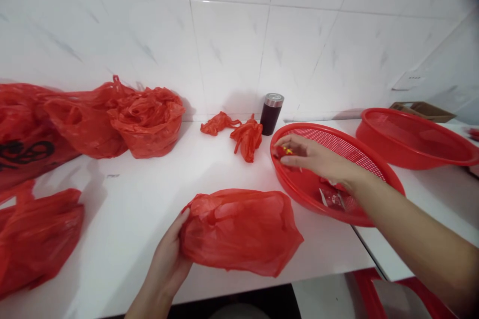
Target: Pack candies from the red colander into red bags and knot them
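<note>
My left hand (172, 249) grips the left end of a red plastic bag (243, 231), which lies over the white table's front part. Its fingers wrap behind the bag and the thumb rests on top. Over the left side of a red mesh basket (337, 137), my right hand (305, 155) pinches a small red packet (281, 152) with yellow marks. Beneath that hand and wrist, a few red and white packets (331, 198) lie inside the basket.
Filled red bags (145, 124) stand along the wall at the left, and another red bag (41, 239) is nearer. Two crumpled bags (247, 138) lie beside a dark tumbler (271, 115). Further right are a second red basket (411, 134), a brown tray (424, 111) and a red stool (368, 291).
</note>
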{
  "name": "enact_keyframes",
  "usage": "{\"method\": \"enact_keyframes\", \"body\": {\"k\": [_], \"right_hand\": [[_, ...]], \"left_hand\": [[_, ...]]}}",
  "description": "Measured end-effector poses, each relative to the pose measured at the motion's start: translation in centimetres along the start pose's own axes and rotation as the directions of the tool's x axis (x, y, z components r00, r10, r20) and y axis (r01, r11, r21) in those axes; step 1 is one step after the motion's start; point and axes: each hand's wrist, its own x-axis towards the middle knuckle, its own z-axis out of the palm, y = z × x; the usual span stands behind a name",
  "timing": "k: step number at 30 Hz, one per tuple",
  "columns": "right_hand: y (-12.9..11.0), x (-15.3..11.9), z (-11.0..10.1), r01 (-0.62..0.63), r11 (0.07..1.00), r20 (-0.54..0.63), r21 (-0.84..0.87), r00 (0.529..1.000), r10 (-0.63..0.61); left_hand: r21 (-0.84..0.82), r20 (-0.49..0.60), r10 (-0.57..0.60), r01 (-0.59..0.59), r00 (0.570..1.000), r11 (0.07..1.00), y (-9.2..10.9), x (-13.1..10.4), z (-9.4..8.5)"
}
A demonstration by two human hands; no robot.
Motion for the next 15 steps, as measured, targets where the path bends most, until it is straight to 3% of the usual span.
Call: {"method": "enact_keyframes", "body": {"k": [2,3,5,7,10,13,15], "right_hand": [[-2.2,-1.5,3.2,0.010,0.992,0.255,0.127,0.966,-0.043],[-2.7,-2.1,5.0,0.035,0.997,0.326,0.072,0.944,-0.057],[-2.6,-2.9,7.9,0.124,0.982,0.357,-0.143,0.932,-0.066],[-2.0,-3.2,9.0,0.194,0.938,0.385,-0.289,0.920,-0.071],[-1.3,-2.9,6.6,0.196,0.947,0.344,-0.253,0.934,-0.101],[0.1,-2.4,1.2,0.033,0.946,0.074,-0.322,0.997,-0.009],[2.3,-2.4,-2.2,-0.109,0.890,-0.034,-0.443,0.994,0.105]], "left_hand": [[-0.001,0.017,-0.008,0.008,1.000,1.000,-0.4,0.3,0.2],[0.004,0.030,-0.015,0.015,0.999,1.000,-0.5,0.4,0.2],[0.026,0.057,-0.021,0.019,0.998,0.999,-0.7,0.5,0.2],[0.050,0.066,0.006,-0.009,0.998,0.999,-0.8,0.3,0.0],[0.098,0.067,0.089,-0.095,0.994,0.991,-0.6,-0.1,-0.3],[0.170,0.084,0.181,-0.193,0.980,0.966,-0.4,-0.4,-0.5],[0.201,0.103,0.232,-0.248,0.967,0.948,-0.2,-0.5,-0.6]]}}
